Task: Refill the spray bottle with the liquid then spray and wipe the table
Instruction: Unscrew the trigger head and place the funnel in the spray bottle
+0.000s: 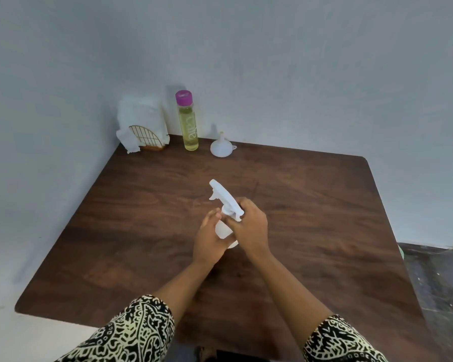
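A white spray bottle (224,228) stands upright in the middle of the dark wooden table (141,231). My left hand (211,237) wraps its body from the left. My right hand (251,226) grips the neck just under the white trigger head (224,195), whose nozzle points away to the far left. At the back stands a tall clear bottle of yellow liquid (188,124) with a purple cap. To its right a white funnel (221,146) rests upside down, spout up.
A gold wire holder with white paper napkins (141,124) stands in the table's back left corner against the wall. Walls close off the left and back sides. Dark floor (439,283) shows past the table's right edge.
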{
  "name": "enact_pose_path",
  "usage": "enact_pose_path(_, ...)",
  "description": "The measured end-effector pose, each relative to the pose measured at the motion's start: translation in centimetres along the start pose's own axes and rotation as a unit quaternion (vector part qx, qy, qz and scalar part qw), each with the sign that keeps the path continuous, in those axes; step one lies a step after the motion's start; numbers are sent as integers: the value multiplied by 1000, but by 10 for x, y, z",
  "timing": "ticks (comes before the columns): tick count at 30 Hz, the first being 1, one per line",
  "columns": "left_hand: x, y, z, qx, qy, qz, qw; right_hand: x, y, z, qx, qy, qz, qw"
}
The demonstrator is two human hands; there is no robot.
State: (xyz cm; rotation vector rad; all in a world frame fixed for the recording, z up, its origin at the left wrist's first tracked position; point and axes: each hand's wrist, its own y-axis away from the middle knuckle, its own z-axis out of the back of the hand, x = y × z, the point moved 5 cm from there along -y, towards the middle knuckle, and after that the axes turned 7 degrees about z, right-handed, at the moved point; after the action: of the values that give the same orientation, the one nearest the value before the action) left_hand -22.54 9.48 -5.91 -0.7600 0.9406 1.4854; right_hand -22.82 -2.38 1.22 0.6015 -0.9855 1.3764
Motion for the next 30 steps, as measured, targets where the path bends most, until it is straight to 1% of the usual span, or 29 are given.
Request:
enact_pose_path(3,2,0,0,-5,3,-3,1000,-7,-5,-3,26,-1,18,1000)
enact_pose_path(7,4,0,0,-18,6,-5,1000,-6,-11,-4,63,-29,50,996)
enact_pose_path(12,2,-1,2,-17,12,-15,1000,-4,-22,-2,153,-66,88,982)
enact_pose_path(15,1,-1,4,1,20,-15,1000,-1,-31,4,239,-86,89,963)
enact_pose_path(18,-4,-1,4,20,18,-29,999,1,-46,5,375,-73,72,921)
enact_pose_path(19,-6,-1,4,22,20,-32,999,0,-48,4,409,-82,60,907)
enact_pose_path(20,-7,-1,4,21,25,-33,999,-2,-47,3,424,-107,42,898)
enact_pose_path(21,-6,0,4,18,30,-34,999,-4,-43,2,419,-145,20,896)
enact_pose_path(22,-6,0,4,16,32,-34,999,-7,-38,2,394,-187,-1,900)
enact_pose_path(23,-6,0,4,13,32,-33,999,-12,-32,1,353,-220,-16,909)
enact_pose_path(25,-5,0,4,9,29,-35,999,-20,-20,0,253,-252,-32,934)
enact_pose_path(26,-6,1,4,8,28,-38,999,-22,-15,0,203,-251,-38,945)
enact_pose_path(28,-6,0,2,7,27,-45,999,-19,-11,-1,123,-214,-41,968)
enact_pose_path(30,-5,0,2,6,32,-47,998,-14,-8,-2,75,-183,-27,980)
